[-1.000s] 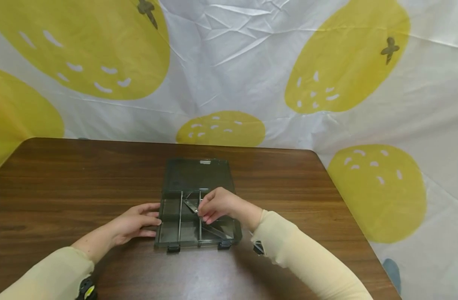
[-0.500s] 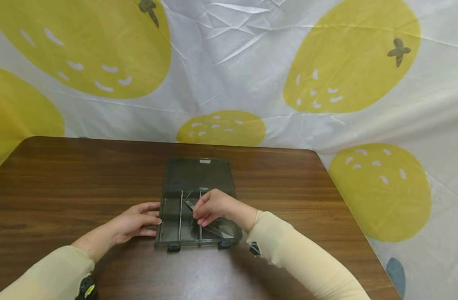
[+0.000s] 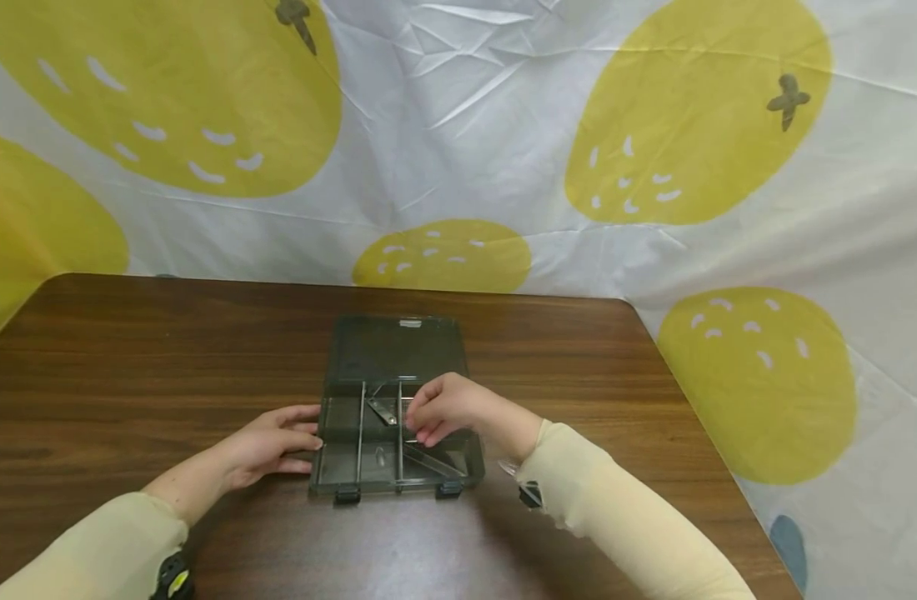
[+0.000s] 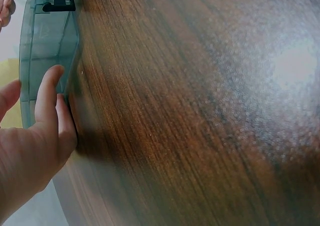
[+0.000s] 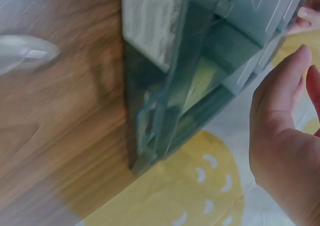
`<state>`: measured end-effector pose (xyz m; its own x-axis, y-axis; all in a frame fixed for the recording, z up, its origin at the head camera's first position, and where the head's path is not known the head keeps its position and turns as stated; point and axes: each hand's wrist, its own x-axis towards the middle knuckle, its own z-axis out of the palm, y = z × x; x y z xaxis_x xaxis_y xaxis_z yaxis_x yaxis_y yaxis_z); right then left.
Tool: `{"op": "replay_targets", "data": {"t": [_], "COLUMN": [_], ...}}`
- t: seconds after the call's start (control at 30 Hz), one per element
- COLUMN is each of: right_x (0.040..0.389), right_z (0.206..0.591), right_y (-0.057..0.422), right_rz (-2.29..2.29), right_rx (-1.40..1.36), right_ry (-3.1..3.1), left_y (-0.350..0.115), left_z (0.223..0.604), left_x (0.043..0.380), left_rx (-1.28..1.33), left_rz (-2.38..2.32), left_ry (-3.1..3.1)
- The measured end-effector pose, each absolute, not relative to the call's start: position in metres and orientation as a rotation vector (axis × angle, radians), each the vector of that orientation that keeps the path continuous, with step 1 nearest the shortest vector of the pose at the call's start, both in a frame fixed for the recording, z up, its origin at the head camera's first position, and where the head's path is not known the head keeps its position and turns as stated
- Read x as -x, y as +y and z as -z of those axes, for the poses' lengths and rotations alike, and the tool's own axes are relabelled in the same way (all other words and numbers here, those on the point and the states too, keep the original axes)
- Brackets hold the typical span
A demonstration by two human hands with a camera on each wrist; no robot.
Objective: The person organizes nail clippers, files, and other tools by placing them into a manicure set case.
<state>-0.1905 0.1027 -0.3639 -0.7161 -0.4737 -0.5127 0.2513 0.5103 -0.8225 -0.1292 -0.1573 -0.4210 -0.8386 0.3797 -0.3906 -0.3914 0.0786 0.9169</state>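
A dark translucent compartment box [image 3: 340, 483] lies on the table with its lid [image 3: 394, 350] folded back. My left hand [image 3: 267, 446] rests its nearly straight fingers against the box's left side. Over the right-hand compartments hovers my right hand [image 3: 447, 408], fingers loosely bent with nothing visible between them; in the right wrist view its fingertips stand apart. A metal nail clipper [image 3: 383, 411] lies slanted in the middle back compartment. A small oval loop [image 3: 380, 456] sits in the middle front one. One long thin flat piece [image 3: 432, 460] lies diagonally in the right front compartment.
Two black latches, one of them the left latch [image 3: 348, 495], stick out at the box's front edge. A clear curved piece [image 5: 27, 53] shows beside the box in the right wrist view. Behind the wooden table [image 3: 166, 358] hangs a lemon-print cloth [image 3: 458, 150].
My right hand dipped left over the middle compartments, then drew back up and right. The small oval loop now shows in the middle front compartment. My left hand has stayed put.
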Motion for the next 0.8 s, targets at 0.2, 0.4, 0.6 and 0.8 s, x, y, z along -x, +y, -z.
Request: {"op": "replay_targets", "data": {"t": [0.2,0.4,0.6,0.8], "right_x": [0.194,0.197,0.198,0.199], "right_z": [0.359,0.354,0.352,0.359], "right_y": [0.121,0.144,0.166,0.187], "right_rz": [1.259,1.248,1.273,1.303], "right_rx": [0.194,0.216,0.192,0.171], "right_ry": [2.018,2.027,2.029,2.017], "left_y": [-0.160,-0.160,-0.160,-0.161], "left_z": [0.422,0.422,0.424,0.426], "left_x": [0.129,0.129,0.129,0.130], "left_rx": [0.011,0.013,0.010,0.008], "left_rz": [-1.808,-1.820,-1.817,-1.821], "left_ry": [1.824,1.817,1.819,1.812]}}
